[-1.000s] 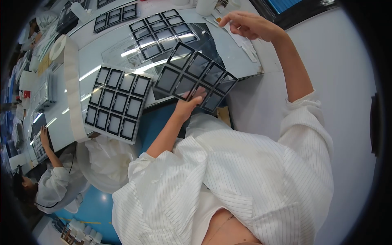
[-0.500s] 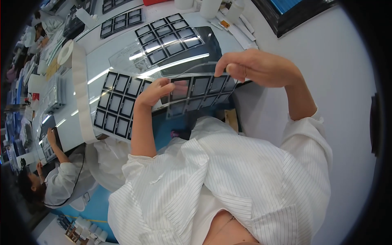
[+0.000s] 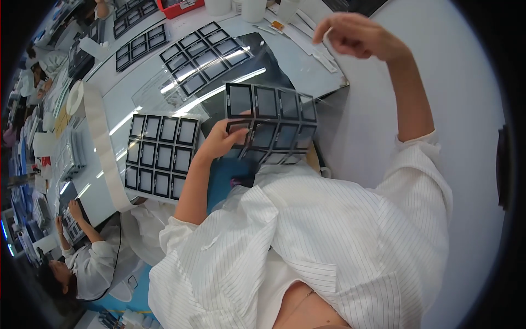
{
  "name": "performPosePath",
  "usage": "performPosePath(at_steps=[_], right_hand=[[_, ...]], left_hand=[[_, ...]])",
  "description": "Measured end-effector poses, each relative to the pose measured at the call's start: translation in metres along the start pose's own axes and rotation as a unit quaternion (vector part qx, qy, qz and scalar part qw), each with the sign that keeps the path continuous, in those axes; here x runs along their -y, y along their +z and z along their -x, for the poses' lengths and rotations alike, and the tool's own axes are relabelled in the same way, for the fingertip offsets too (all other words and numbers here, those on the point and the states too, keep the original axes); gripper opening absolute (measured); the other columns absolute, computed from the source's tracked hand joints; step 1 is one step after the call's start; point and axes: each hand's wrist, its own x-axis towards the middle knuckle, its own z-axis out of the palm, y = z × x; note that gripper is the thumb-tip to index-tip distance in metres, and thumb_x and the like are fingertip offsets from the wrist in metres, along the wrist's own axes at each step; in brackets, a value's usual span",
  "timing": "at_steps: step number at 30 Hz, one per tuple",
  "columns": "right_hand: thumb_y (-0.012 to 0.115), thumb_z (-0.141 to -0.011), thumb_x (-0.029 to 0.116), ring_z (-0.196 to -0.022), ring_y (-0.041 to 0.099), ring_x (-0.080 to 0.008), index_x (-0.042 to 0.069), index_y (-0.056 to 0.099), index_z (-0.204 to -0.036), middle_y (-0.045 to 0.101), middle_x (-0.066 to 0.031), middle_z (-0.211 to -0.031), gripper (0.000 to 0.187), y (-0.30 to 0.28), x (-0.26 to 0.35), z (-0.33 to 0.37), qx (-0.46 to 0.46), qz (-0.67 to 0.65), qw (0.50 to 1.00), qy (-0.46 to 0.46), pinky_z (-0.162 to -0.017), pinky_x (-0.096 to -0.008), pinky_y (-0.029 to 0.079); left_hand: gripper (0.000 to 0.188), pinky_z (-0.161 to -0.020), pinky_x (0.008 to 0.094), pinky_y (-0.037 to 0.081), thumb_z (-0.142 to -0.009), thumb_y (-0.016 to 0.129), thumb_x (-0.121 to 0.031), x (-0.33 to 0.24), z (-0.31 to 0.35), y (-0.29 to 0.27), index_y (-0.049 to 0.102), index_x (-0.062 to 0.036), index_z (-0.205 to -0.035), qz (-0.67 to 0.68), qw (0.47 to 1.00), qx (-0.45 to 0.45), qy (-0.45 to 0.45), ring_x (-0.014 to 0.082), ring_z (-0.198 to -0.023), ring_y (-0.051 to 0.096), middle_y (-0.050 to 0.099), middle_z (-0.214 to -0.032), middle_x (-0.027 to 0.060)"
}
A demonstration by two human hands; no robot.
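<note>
A thin glossy sheet of black-framed rectangular panels [image 3: 266, 102] hangs over the near table edge, in front of my body. My left hand [image 3: 219, 141] is closed on its left side, thumb on the near face. The sheet looks bent across its width, and its lower part is blurred. My right hand [image 3: 359, 38] is raised at the upper right, well apart from the sheet. Its index finger is stretched out, while the other fingers curl loosely; I see nothing in it. Left of my left forearm lies a similar panel sheet [image 3: 163, 156], flat on the table.
Another panel sheet [image 3: 205, 56] lies farther back, partly on a dark mat [image 3: 268, 60]. A white tape roll [image 3: 76, 97] trails a strip across the table. White bottles [image 3: 253, 10] and a red tray [image 3: 181, 7] stand behind. At left, a co-worker [image 3: 93, 263] handles panels.
My right hand has left the sheet's upper right edge and swung up and to the right. The sheet, still in my left hand, has tilted, showing more of its face.
</note>
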Motion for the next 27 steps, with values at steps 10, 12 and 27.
performPosePath(at_steps=[10,12,27], right_hand=[[0.038,-0.101,0.040,-0.043,0.022,-0.0028,0.005,0.060,-0.106,0.035,0.0039,-0.056,0.042,-0.121,-0.046,0.072,-0.053,-0.262,0.959,0.098,-0.035,-0.0189,0.019],[0.039,-0.101,0.039,-0.043,0.023,-0.0023,0.005,0.060,-0.106,0.034,0.0045,-0.056,0.040,-0.112,-0.032,0.091,-0.266,-0.520,0.795,0.165,-0.035,-0.0189,0.020],[0.074,-0.070,0.049,-0.076,0.059,-0.0119,0.010,0.063,-0.115,0.063,-0.0036,-0.087,0.060,0.000,-0.033,0.113,-0.195,0.179,0.952,0.156,-0.067,-0.0246,0.048]], left_hand=[[0.037,-0.086,0.0242,0.044,-0.091,0.056,-0.001,-0.052,0.048,0.006,0.055,-0.0010,-0.127,-0.134,0.980,0.144,0.029,0.0090,-0.091,0.054,0.066,-0.114,0.0073],[0.042,-0.076,0.0223,0.044,-0.090,0.055,0.001,-0.066,0.063,0.005,0.053,-0.0068,-0.131,-0.165,0.980,0.079,0.073,0.0111,-0.080,0.052,0.068,-0.104,0.0080],[0.041,-0.074,0.0208,0.044,-0.091,0.055,0.001,-0.114,0.011,0.037,0.054,-0.0071,-0.131,-0.237,0.963,0.129,-0.022,0.0082,-0.076,0.050,0.066,-0.096,0.0015]])
